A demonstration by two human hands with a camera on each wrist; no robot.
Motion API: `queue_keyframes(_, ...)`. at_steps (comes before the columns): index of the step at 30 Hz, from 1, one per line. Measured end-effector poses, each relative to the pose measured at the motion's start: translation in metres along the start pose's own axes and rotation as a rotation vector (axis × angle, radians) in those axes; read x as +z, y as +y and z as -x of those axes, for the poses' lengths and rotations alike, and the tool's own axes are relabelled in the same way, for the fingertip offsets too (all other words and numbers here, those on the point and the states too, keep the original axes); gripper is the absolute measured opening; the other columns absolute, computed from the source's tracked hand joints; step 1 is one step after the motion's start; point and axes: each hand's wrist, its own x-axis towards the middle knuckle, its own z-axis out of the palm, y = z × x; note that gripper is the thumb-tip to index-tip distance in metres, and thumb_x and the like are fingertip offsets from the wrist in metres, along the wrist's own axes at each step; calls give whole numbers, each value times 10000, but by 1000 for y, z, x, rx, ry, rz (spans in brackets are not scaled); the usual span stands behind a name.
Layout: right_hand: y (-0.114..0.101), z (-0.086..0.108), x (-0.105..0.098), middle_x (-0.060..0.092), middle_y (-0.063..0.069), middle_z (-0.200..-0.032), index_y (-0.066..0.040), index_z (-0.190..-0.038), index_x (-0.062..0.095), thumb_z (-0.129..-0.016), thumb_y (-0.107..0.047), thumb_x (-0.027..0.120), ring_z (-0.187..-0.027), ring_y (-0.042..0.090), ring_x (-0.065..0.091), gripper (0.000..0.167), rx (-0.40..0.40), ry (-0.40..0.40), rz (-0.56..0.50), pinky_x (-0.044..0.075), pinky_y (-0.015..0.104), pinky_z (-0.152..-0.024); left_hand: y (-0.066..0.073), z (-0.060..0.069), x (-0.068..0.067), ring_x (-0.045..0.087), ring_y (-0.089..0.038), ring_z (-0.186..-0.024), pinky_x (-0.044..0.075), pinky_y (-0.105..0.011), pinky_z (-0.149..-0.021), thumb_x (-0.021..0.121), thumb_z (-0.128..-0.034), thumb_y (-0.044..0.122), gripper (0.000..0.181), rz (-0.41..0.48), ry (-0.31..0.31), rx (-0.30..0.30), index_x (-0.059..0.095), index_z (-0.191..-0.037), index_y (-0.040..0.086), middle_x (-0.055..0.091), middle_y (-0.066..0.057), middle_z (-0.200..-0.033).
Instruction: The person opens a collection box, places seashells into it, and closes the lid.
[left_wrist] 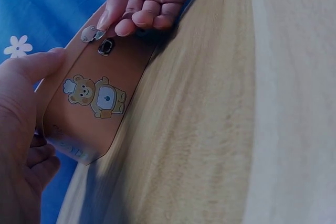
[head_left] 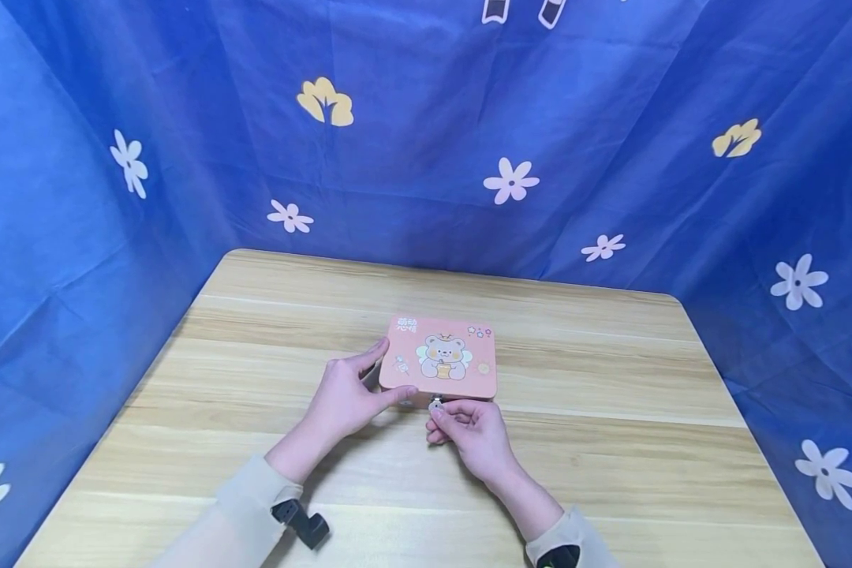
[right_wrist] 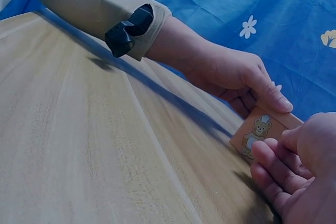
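A pink box (head_left: pixel 437 357) with a cartoon bear on its lid lies on the table, its lid down. My left hand (head_left: pixel 344 394) grips its left end, the thumb along the front edge of the lid and the fingers at the left side. At the middle of the front, my right hand (head_left: pixel 476 438) pinches a small metal latch (left_wrist: pixel 89 34) between thumb and index finger. In the left wrist view the latch stands out from the front wall, just above a dark metal catch (left_wrist: pixel 106 46). The other right fingers are loosely curled. What the box holds is hidden.
The box stands near the middle of a light wood-grain table (head_left: pixel 610 442). Blue cloth (head_left: pixel 426 142) printed with flowers hangs behind the table and along both sides. A black wrist strap device (head_left: pixel 301 525) sits on the left sleeve.
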Motion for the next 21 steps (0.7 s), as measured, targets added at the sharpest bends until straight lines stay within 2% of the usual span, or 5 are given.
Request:
queue_keyframes(8, 0, 1, -1, 756, 254, -919, 149, -1054, 717, -1008, -21, 703, -699, 186, 742, 176, -22, 15, 119, 647, 330, -643, -1, 1, 1, 695, -228, -1105, 492, -438, -1103, 956, -735, 542, 981, 5, 6, -2, 591, -1447, -25, 585, -156, -1428)
queue_keyframes(12, 1, 0, 0, 754, 256, -922, 142, -1070, 722, -1018, -22, 689, -717, 234, 750, 176, -22, 22, 143, 651, 351, -653, -1, 1, 1, 693, -175, -773, 550, -409, -1026, 930, -734, 603, 1011, 4, 1, -7, 588, -1453, -20, 583, -153, -1435)
queue_keyframes(15, 0, 0, 1, 751, 254, -917, 146, -1078, 721, -1024, -15, 677, -729, 273, 756, 175, -14, 30, 151, 652, 359, -665, 0, 1, 0, 498, -130, -515, 565, -390, -952, 918, -735, 625, 1022, 3, -4, -9, 587, -1455, -20, 579, -152, -1441)
queue_keyframes(17, 0, -1, 2, 750, 247, -908, 146, -1073, 724, -1025, -12, 675, -733, 304, 758, 171, -5, 40, 158, 652, 357, -663, 0, 1, 0, 408, -109, -461, 566, -379, -925, 917, -739, 623, 1015, -1, -4, -6, 588, -1453, -19, 581, -150, -1440)
queue_keyframes(21, -1, 0, 4, 746, 239, -885, 150, -1058, 728, -1021, -3, 676, -737, 376, 758, 166, 4, 66, 175, 651, 352, -654, 2, 2, 0, 359, -65, -445, 566, -371, -890, 927, -744, 599, 997, -10, 1, 3, 593, -1448, -22, 586, -155, -1432)
